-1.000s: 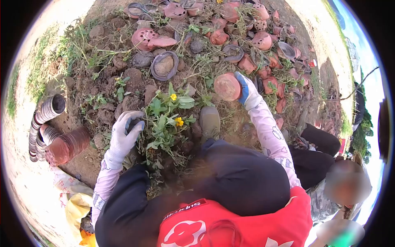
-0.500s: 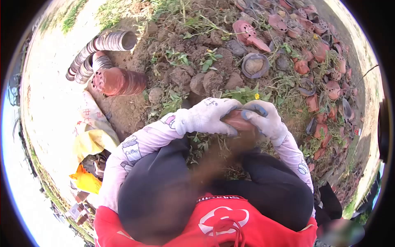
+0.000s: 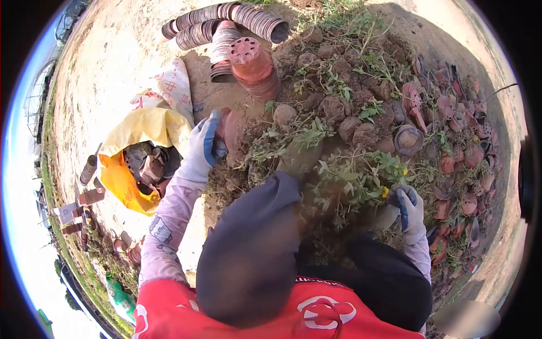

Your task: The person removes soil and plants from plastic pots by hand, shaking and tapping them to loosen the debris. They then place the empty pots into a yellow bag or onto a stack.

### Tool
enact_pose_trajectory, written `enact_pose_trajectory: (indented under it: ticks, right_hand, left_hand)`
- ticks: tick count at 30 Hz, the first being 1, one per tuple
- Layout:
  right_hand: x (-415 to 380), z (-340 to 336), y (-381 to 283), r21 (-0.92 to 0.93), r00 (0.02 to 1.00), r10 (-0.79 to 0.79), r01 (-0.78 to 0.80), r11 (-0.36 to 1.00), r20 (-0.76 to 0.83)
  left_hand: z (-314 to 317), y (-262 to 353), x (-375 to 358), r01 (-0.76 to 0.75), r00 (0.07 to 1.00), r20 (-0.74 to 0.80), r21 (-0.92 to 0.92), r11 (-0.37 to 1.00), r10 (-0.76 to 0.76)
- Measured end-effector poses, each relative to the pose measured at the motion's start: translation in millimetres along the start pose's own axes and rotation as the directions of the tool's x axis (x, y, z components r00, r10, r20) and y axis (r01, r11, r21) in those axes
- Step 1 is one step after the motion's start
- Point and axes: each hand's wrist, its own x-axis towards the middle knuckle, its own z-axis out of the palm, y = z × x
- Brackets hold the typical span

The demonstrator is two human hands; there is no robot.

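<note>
At the far left, we see short stacks of pots (image 3: 89, 169) lying on the ground. Next to them, a yellow-and-orange bag (image 3: 145, 120) gapes open, with dark and reddish pieces (image 3: 151, 168) inside it. Just behind the bag we find a white sack (image 3: 178, 83) with red print.

To the right of the bag, we see the left hand (image 3: 203, 144) in a white glove with a blue palm. Its fingers grip the side of a reddish pot (image 3: 232, 131), which is blurred and sits just above the bare earth at the edge of the soil heap. Beyond this pot, long rows of nested pots (image 3: 226, 39) lie on the ground, and a red stack (image 3: 254, 69) leans with its holed base facing up.

Further right, we see a boot (image 3: 301, 156) among leafy plants (image 3: 350, 178) with yellow flowers, and rounded clods (image 3: 337, 107) behind them. The right hand (image 3: 407, 208), also gloved, is at the plants' right edge. Its fingers curl inward, but we cannot tell whether they close on anything. At the far right, many reddish, broken-looking pots (image 3: 470, 204) lie scattered among weeds.
</note>
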Motion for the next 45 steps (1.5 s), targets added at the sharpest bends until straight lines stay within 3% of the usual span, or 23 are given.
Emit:
enact_pose_trajectory:
  ticks: [1,3,4,6,7,9,10,13,14,16,18,19,22,26,28,30,32,34,35,36,42,44,45]
  right_hand:
    - [1.7,-5.8,-0.7,-0.035,1.0,0.016,-0.016,0.999,-0.006]
    - [-2.4,-12.6,-8.7,-0.086,1.0,0.016,-0.018,0.996,-0.024]
    - [-3.3,-14.7,-13.7,-0.118,0.999,0.01,-0.015,0.993,-0.043]
    - [-6.2,-23.7,-21.7,-0.207,0.996,0.036,-0.053,0.977,-0.083]
    - [-7.5,-26.5,-22.2,-0.209,0.993,0.04,-0.062,0.976,-0.107]
    - [-6.9,-30.1,-18.2,-0.21,0.987,0.059,-0.089,0.974,-0.149]
    - [-5.7,-30.1,-13.5,-0.167,0.987,0.073,-0.097,0.981,-0.146]
    - [-4.1,-20.7,2.3,-0.056,0.979,0.143,-0.152,0.987,-0.142]
    - [-2.8,-19.7,7.0,-0.094,0.977,0.169,-0.182,0.979,-0.127]
    - [-3.2,-29.6,18.0,-0.135,0.967,0.24,-0.25,0.959,-0.088]
    - [-3.1,-28.5,17.3,-0.169,0.963,0.24,-0.258,0.951,-0.123]
    - [-24.9,-31.3,17.7,-0.18,0.949,0.288,-0.309,0.934,-0.131]
    - [0.2,-25.4,14.4,-0.077,0.965,0.227,-0.238,0.968,-0.13]
    - [0.3,-23.1,29.5,-0.002,0.96,0.257,-0.259,0.966,-0.112]
    - [-4.0,-25.2,37.6,-0.01,0.95,0.297,-0.299,0.954,-0.095]
    - [-5.1,-29.4,43.4,0.026,0.95,0.304,-0.303,0.953,-0.066]
    - [-5.3,-30.1,46.7,0.045,0.947,0.311,-0.308,0.95,-0.084]
    - [-5.5,-28.0,48.1,0.068,0.943,0.319,-0.313,0.947,-0.1]
    - [-5.9,-26.6,48.1,0.058,0.942,0.324,-0.32,0.946,-0.087]
    - [-6.3,-26.4,48.3,0.048,0.941,0.33,-0.328,0.944,-0.076]
    - [-7.4,-31.8,70.4,0.072,0.935,0.349,-0.344,0.936,-0.064]
    - [-5.5,-28.2,73.2,0.087,0.932,0.358,-0.353,0.932,-0.059]
    - [-5.4,-27.3,73.3,0.062,0.924,0.382,-0.379,0.923,-0.034]
  left_hand:
    - [2.0,38.9,-13.1,-0.233,0.971,-0.005,0.209,0.95,0.239]
    - [-1.1,110.0,-26.1,-0.579,0.809,-0.073,0.079,0.812,0.584]
    - [-8.5,144.4,-35.1,-0.768,0.64,0.008,0.039,0.639,0.769]
    - [-23.2,213.5,-53.3,-0.964,0.164,0.169,-0.181,0.194,0.972]
    - [-23.0,216.3,-56.6,-0.996,0.031,0.142,0.09,0.019,0.989]
    - [-22.3,222.6,-62.5,-0.716,-0.235,0.079,0.66,-0.228,0.969]
    - [-20.5,202.4,-59.1,-0.649,-0.196,-0.01,0.75,-0.122,0.981]
    - [-39.0,47.3,73.9,-0.949,0.111,-0.412,0.227,0.22,0.905]
    - [-57.5,-41.0,127.5,-0.478,0.569,-0.358,0.589,0.652,0.74]
    - [-101.6,-175.2,200.0,-0.108,0.792,-0.354,0.72,0.685,0.497]
    - [-58.3,-111.7,160.9,-0.168,0.908,-0.282,0.432,0.886,0.31]
    - [-75.2,-117.2,176.0,-0.26,0.895,-0.17,0.551,0.793,0.411]
    - [-89.8,-103.8,185.8,-0.048,0.955,-0.26,0.331,0.942,0.14]
    - [-86.6,-86.8,168.4,-0.108,0.959,-0.21,0.346,0.932,0.189]
    - [-70.4,-64.9,154.8,-0.045,0.983,-0.178,-0.005,0.999,0.043]
    - [-52.3,-53.3,159.6,-0.03,0.979,-0.2,0.023,0.999,0.034]
    - [-39.1,-44.0,167.3,0.021,0.962,-0.265,0.295,0.955,0.061]
    - [-54.8,-68.5,194.3,-0.055,0.935,-0.153,0.829,0.557,0.321]
    - [-53.8,-67.2,185.0,-0.078,0.932,-0.091,0.895,0.439,0.352]
    - [-53.0,-67.8,173.9,-0.101,0.927,-0.024,0.945,0.311,0.374]
    - [-69.3,-80.7,143.7,-0.109,0.972,0.044,0.954,0.278,0.232]
    - [-78.4,-93.5,143.0,-0.199,0.963,0.136,0.941,0.275,0.233]
    - [-80.9,-100.7,141.4,-0.413,0.884,0.318,0.875,0.254,0.343]
